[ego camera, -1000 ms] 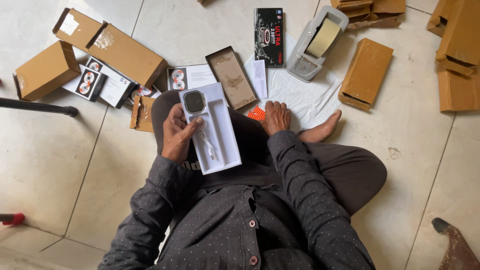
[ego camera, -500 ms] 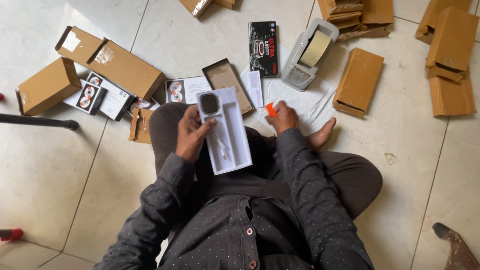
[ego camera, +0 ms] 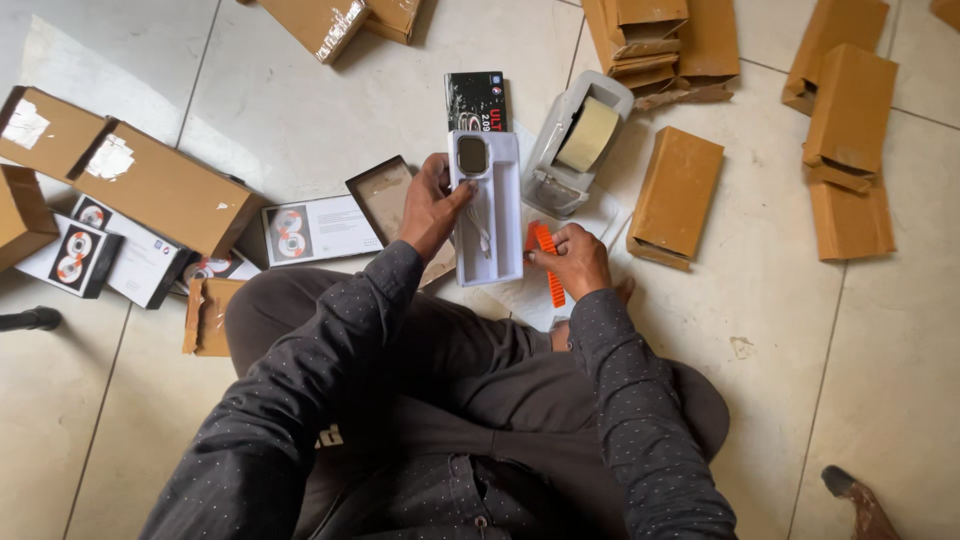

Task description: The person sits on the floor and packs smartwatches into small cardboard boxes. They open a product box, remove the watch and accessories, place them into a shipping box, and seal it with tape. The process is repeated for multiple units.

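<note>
Left hand (ego camera: 432,205) clamped on left edge of white tray (ego camera: 487,208), held above lap; smartwatch (ego camera: 472,155) seated at tray top. Right hand (ego camera: 572,258) pinching orange strap (ego camera: 545,262) just right of tray. Tape dispenser (ego camera: 572,145) on floor beyond.

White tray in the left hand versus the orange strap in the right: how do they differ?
The white tray is a wide, rigid, long rectangle with compartments, holding a watch face and a white cable; the orange strap is narrow, perforated and holds nothing. The left hand grips the tray by its side edge and holds it up, while the right hand pinches the strap low by the floor papers. Both are elongated and hand-held.
</note>
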